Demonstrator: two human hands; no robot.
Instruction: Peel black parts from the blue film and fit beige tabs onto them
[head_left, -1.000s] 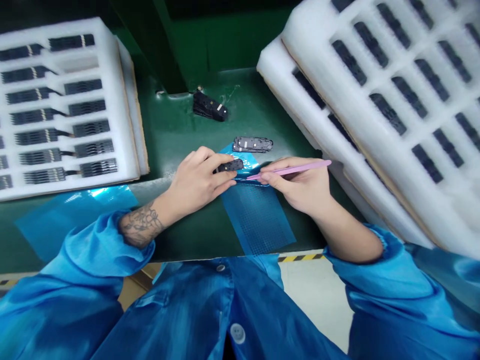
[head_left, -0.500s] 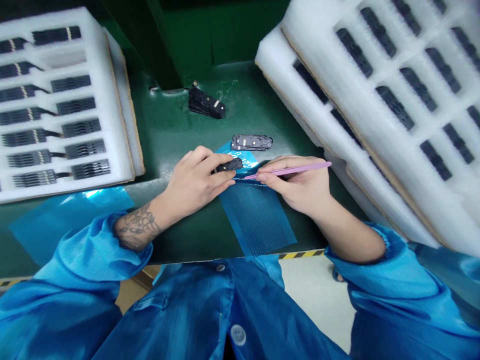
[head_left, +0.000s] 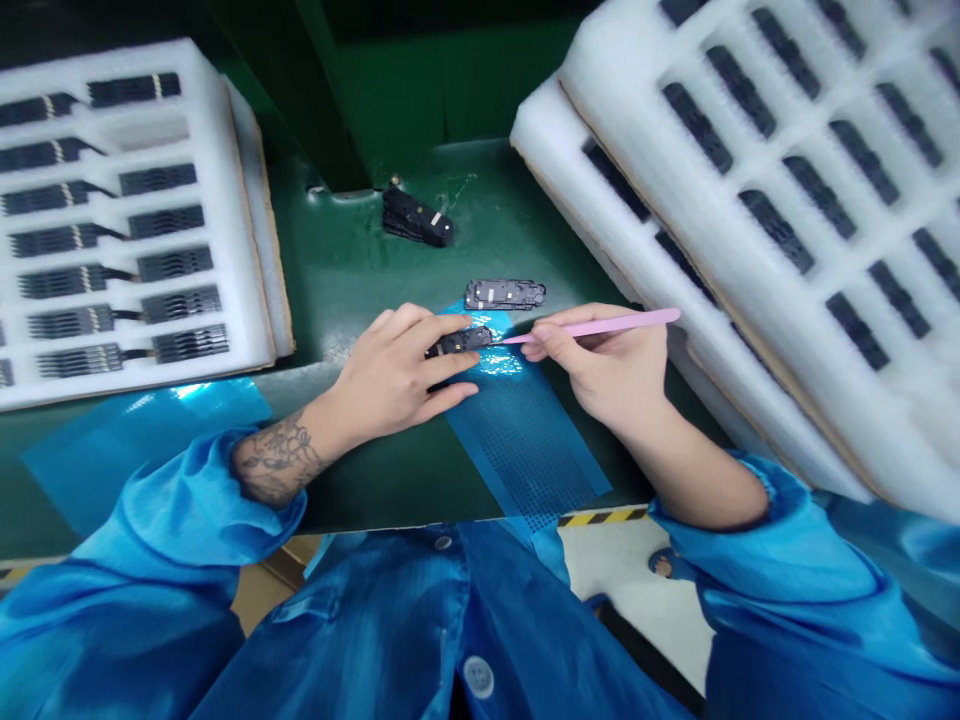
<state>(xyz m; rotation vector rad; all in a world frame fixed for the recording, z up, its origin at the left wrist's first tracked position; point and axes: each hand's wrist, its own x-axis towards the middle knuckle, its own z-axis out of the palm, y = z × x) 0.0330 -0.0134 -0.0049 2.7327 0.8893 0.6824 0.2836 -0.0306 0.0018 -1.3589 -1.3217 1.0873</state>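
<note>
My left hand (head_left: 394,365) pinches a small black plastic part (head_left: 459,342) between thumb and fingers, just above a blue perforated film sheet (head_left: 525,435). My right hand (head_left: 600,365) holds pink tweezers (head_left: 600,325), whose tip sits at the right end of that black part. A similar dark part (head_left: 504,294) lies on the bench just beyond the film's top edge. Farther back is a small pile of black parts (head_left: 416,218). Whether the tweezers grip anything at the tip is hard to see.
White foam trays with rows of dark parts lie on the left (head_left: 127,220) and propped up on the right (head_left: 757,200), on a green workbench (head_left: 360,290). A loose blue film piece (head_left: 142,450) lies at the left front. My blue sleeves fill the bottom of the view.
My right hand has moved up and the tweezers now lie flatter, their tip reaching the black part. The part in my left hand sits more level, and the blue film has shifted slightly.
</note>
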